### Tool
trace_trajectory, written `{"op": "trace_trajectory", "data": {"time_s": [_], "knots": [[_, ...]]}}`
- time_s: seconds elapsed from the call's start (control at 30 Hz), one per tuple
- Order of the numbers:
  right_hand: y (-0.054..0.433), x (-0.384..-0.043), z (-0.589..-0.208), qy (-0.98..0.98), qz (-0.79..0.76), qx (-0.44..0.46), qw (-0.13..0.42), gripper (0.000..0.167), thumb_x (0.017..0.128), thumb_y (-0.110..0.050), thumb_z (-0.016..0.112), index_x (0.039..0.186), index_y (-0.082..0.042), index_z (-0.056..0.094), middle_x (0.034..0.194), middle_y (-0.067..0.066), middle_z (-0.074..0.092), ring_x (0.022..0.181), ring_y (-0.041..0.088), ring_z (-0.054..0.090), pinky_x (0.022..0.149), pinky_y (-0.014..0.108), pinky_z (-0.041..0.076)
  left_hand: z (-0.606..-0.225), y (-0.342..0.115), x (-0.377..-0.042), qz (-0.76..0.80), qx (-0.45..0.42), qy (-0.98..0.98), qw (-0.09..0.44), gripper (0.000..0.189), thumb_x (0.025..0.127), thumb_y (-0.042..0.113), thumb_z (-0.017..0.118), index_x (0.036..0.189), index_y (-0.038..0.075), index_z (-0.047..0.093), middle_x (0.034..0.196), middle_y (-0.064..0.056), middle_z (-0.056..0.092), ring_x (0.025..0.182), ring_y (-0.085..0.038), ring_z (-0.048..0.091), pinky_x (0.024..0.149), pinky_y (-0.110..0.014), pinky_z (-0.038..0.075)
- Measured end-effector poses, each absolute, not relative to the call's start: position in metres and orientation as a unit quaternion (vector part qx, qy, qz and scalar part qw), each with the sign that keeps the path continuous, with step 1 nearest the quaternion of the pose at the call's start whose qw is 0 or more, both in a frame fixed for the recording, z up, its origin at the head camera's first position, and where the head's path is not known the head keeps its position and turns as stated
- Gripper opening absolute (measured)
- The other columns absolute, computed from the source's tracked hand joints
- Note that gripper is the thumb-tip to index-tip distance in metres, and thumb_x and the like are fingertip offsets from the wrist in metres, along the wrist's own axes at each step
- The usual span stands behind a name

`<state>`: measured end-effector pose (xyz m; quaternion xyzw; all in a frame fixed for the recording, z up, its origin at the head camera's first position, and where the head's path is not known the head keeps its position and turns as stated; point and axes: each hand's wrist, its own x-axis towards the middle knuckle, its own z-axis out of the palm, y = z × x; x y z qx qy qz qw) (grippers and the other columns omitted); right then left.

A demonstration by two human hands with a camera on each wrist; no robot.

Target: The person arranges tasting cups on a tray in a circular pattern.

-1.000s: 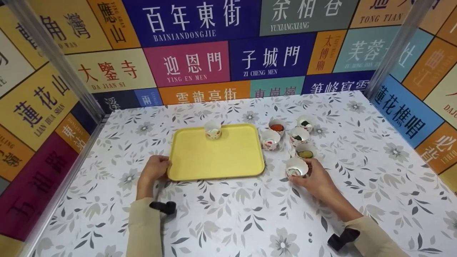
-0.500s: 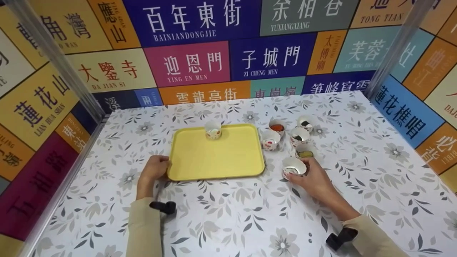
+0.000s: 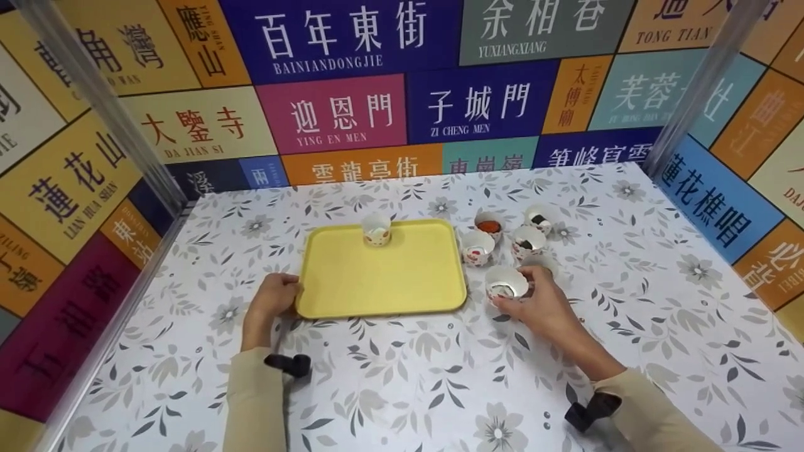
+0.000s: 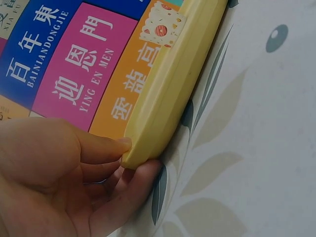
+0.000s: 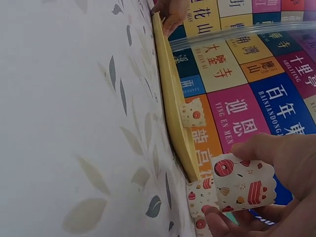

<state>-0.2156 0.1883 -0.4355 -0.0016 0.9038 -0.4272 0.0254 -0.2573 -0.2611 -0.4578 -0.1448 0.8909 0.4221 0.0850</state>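
Our left hand pinches the tray, our right hand a cup. The cup seems light, crushable: best held by its sides.

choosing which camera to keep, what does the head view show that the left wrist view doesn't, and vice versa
Only head: the right hand holding a cup, other cups right of the tray.

Only left wrist: a fingertip under the tray's edge.

Both: the left hand gripping the tray, one more cup on it, wall signs, patterned cloth.
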Motion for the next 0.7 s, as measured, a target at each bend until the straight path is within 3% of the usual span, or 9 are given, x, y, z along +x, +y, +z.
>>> {"op": "trace_trajectory", "data": {"time_s": [0.17, 0.4, 0.6, 0.7], "knots": [[0.175, -0.215, -0.431, 0.909, -0.417, -0.011, 0.015, 0.077, 0.084, -0.032, 0.080, 0.143, -0.002, 0.041, 0.139, 0.028, 0.050, 0.126, 0.043, 0.052, 0.105, 0.055, 0.043, -0.458, -0.261, -0.257, 0.424, -0.142, 0.891, 0.081, 0.043, 0.099, 0.012, 0.046, 0.135, -0.011, 0.054, 0.134, -0.030, 0.058, 0.113, -0.034, 0.063, 0.094, -0.038, 0.053], [0.156, -0.220, -0.427, 0.902, -0.430, -0.024, 0.015, 0.074, 0.085, -0.031, 0.079, 0.144, -0.005, 0.042, 0.143, 0.023, 0.050, 0.128, 0.038, 0.051, 0.106, 0.053, 0.043, -0.458, -0.264, -0.255, 0.454, -0.138, 0.875, 0.097, 0.042, 0.103, 0.010, 0.045, 0.139, -0.010, 0.051, 0.133, -0.032, 0.058, 0.087, -0.023, 0.069, 0.067, -0.031, 0.059], [0.140, -0.231, -0.429, 0.895, -0.444, -0.033, -0.003, 0.071, 0.082, -0.028, 0.082, 0.140, -0.007, 0.047, 0.138, 0.019, 0.055, 0.125, 0.035, 0.054, 0.105, 0.050, 0.044, -0.457, -0.263, -0.257, 0.433, -0.141, 0.886, 0.088, 0.042, 0.102, 0.011, 0.045, 0.138, -0.010, 0.052, 0.136, -0.030, 0.057, 0.109, -0.032, 0.066, 0.084, -0.035, 0.057], [0.132, -0.236, -0.430, 0.892, -0.451, -0.037, -0.009, 0.070, 0.080, -0.027, 0.083, 0.138, -0.006, 0.049, 0.133, 0.019, 0.058, 0.121, 0.034, 0.056, 0.103, 0.048, 0.045, -0.458, -0.263, -0.257, 0.426, -0.143, 0.890, 0.082, 0.041, 0.100, 0.010, 0.046, 0.135, -0.011, 0.054, 0.134, -0.030, 0.058, 0.108, -0.032, 0.066, 0.086, -0.035, 0.056]]}}
